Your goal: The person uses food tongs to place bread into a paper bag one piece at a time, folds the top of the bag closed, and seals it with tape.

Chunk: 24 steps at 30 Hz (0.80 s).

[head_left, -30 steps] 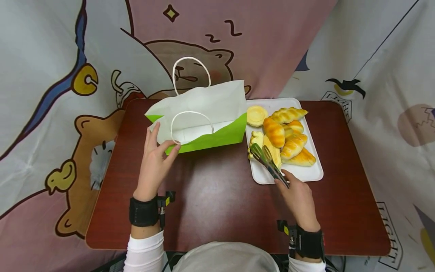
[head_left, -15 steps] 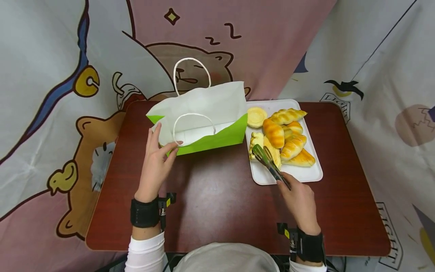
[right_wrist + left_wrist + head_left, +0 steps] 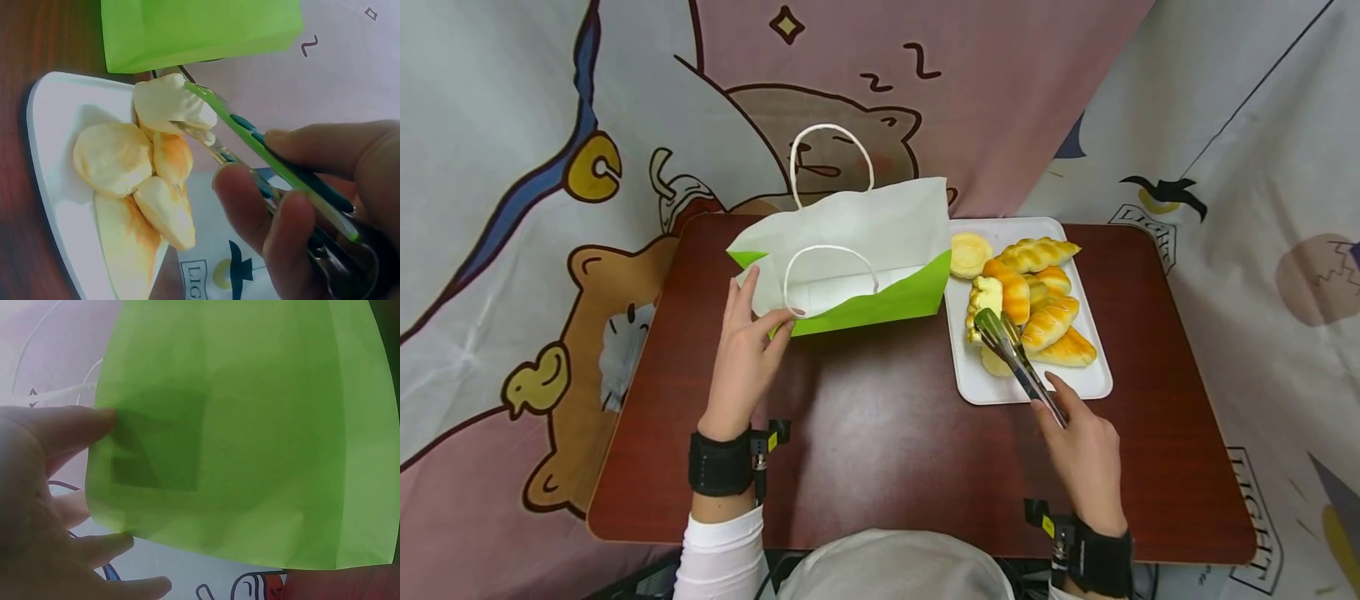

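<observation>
On the far left, we see a curtain (image 3: 467, 208) printed with cartoon animals, hanging beyond the brown table (image 3: 865, 475). Next comes our left hand (image 3: 741, 358), a black band (image 3: 721, 465) round its wrist; thumb and fingers make a narrow pinch on the near edge of a paper bag (image 3: 880, 298), by its left corner. The bag is green outside and white inside, with a back handle (image 3: 831, 127) standing up and a front handle (image 3: 831, 247) arching over its mouth. Just right of it, a white tray (image 3: 1081, 382) bears a round yellow piece (image 3: 971, 254), a twisted loaf (image 3: 1041, 252) and heaped golden rolls (image 3: 1051, 323). Along the tray's left side, a pale bun (image 3: 988, 296) sits between the tips of the tongs (image 3: 1018, 360); we cannot tell whether it is clear of the bread beneath. Our right hand (image 3: 1084, 450), by the tray's near edge, grips the tongs, thumb on one arm and fingers on the other. At far right, the curtain shows a black bird (image 3: 1168, 193).
</observation>
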{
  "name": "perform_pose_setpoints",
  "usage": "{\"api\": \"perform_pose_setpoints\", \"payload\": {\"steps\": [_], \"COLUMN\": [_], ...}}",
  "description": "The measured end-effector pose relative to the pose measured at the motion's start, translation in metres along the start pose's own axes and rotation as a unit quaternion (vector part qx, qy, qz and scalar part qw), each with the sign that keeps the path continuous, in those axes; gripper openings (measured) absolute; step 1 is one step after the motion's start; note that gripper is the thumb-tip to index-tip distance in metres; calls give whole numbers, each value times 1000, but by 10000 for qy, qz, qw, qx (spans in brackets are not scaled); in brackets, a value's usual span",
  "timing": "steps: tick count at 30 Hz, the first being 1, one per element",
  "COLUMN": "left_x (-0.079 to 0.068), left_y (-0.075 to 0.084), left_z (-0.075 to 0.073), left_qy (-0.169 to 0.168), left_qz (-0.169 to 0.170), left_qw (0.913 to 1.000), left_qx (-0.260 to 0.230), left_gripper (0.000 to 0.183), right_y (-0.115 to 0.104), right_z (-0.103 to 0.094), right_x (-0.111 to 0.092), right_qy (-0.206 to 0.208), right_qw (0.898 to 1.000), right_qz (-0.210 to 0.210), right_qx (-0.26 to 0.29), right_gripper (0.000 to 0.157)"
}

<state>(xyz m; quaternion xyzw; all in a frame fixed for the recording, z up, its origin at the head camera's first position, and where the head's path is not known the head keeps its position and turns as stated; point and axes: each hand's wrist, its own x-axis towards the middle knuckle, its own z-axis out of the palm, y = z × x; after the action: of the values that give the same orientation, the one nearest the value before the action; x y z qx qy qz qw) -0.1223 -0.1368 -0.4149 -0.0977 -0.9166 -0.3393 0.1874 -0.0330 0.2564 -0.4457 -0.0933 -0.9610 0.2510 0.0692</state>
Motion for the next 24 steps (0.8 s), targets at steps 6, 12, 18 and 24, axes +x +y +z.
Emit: {"api": "perform_pose_setpoints", "payload": {"steps": [6, 12, 18, 24], "left_x": [0, 0, -2, -3], "left_y": [0, -1, -1, 0], "left_z": [-1, 0, -1, -4], "left_qy": [-27, -88, -122, -229], "left_qz": [17, 67, -6, -41], "left_qw": [10000, 9999, 9999, 9997], "left_qx": [-24, -62, 5, 29], "left_gripper": [10, 13, 16, 16], "right_y": [2, 0, -4, -12], "right_z": [-7, -15, -30, -49], "right_x": [-1, 1, 8, 17], "right_qy": [276, 629, 823, 1326], "right_qw": [9995, 9980, 9965, 9888], "right_qz": [115, 70, -94, -657], "right_qx": [22, 33, -86, -197], "right_gripper": [48, 50, 50, 43]}}
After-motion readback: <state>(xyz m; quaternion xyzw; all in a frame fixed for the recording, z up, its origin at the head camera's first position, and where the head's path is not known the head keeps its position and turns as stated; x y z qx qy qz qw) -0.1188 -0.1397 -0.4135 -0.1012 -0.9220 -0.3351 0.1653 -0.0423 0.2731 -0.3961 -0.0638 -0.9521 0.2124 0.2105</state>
